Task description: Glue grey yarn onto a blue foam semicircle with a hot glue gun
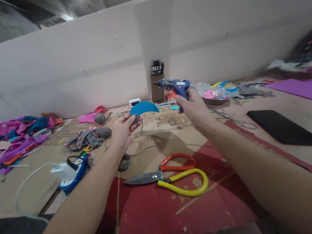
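My right hand (190, 106) is wrapped round the handle of a blue hot glue gun (179, 87), held up over the table with its nozzle to the left. Small dark grey material (137, 118), its kind unclear, is pinched in my left hand (125, 130). Grey cord (142, 128) hangs below those fingers. Just behind them shows a blue half-round sheet (145, 107). Nearer to me lie scissors (145, 178) with one red and one yellow handle, and a small coil of grey cord (125, 162).
Left are a blue power strip (79, 177) with a white plug, grey felt pieces with orange dots (85, 139) and colourful scraps (17, 135). A bottle (158, 88) stands at the back. Right lie a black phone-like slab (284, 127) and a purple sheet (310, 89). Red cardboard (149, 221) covers the front edge.
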Tool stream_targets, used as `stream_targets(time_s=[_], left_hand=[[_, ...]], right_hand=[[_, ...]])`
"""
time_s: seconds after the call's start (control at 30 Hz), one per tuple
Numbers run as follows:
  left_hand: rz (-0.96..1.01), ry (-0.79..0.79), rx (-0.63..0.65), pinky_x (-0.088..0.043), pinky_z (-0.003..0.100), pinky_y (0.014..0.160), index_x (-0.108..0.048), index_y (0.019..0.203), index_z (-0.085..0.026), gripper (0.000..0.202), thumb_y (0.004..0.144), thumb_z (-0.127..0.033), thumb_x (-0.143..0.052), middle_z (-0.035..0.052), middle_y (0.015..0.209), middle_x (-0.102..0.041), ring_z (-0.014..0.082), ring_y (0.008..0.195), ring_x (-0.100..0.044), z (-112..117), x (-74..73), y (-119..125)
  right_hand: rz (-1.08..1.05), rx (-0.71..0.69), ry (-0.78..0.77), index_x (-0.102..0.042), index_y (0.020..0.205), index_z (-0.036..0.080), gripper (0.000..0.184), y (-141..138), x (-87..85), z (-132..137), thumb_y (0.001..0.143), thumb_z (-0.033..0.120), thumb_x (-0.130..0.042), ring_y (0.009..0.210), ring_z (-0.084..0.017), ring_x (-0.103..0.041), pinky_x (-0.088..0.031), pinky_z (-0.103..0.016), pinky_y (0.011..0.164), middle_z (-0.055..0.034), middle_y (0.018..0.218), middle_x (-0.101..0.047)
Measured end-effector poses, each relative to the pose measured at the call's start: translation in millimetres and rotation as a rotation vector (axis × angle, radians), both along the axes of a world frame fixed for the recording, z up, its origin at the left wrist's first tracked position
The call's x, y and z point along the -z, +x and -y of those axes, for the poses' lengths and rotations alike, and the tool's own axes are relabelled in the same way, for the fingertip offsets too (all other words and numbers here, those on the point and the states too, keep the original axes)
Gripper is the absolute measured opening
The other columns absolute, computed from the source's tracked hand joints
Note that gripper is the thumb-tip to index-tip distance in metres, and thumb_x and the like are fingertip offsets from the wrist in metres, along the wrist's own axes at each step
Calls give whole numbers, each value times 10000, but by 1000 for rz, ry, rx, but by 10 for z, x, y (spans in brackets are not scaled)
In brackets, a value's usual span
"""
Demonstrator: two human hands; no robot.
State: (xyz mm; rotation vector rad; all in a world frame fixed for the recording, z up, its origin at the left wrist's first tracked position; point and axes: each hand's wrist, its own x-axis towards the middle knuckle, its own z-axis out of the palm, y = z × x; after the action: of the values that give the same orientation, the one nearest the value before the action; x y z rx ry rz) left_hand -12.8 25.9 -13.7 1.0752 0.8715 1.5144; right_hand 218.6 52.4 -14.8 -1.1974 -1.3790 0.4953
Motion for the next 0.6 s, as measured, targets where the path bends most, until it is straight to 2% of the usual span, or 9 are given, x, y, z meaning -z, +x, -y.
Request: stream_targets(time_s=[0.1,0.23,0.33,0.43,0.6], left_hand=[[-12,-1,5,-546,287,766,-639,776,-94,84,737,-163,-665,85,791,-696,147,755,-678,-5,17,-2],[-49,-25,-13,-548,262,714,-630,754,-100,89,731,-174,-674,83,777,-692,145,744,-677,2,31,1],[-79,-39,-35,-546,251,672,-634,767,-104,104,735,-195,-671,92,788,-694,141,725,-673,9,31,3],[-84,-32,-39,-542,246,669,-640,766,-103,115,735,-209,-672,94,788,-695,132,711,-666,9,30,3],[-58,-10,-29,-540,246,691,-646,745,-105,127,720,-222,-688,77,750,-690,126,711,-660,7,30,10]], right_hand=[[-70,-92,61,-469,1050,226,280,-191,-138,248,805,361,-490,694,-143,-573,-477,-277,564,-45,969,-588],[40,-174,3,-461,1076,240,276,-340,-250,500,811,304,-502,614,-147,-573,-467,-291,557,-47,876,-619],[124,-254,1,-422,1131,248,312,-362,-236,541,826,286,-477,594,-163,-578,-464,-306,547,-43,828,-632],[225,-259,11,-437,1137,235,316,-364,-200,527,824,265,-468,676,-188,-605,-479,-324,608,-59,867,-646],[319,-233,175,-471,1141,195,325,-393,-145,527,819,237,-463,895,-218,-587,-465,-347,783,-82,1025,-631]])
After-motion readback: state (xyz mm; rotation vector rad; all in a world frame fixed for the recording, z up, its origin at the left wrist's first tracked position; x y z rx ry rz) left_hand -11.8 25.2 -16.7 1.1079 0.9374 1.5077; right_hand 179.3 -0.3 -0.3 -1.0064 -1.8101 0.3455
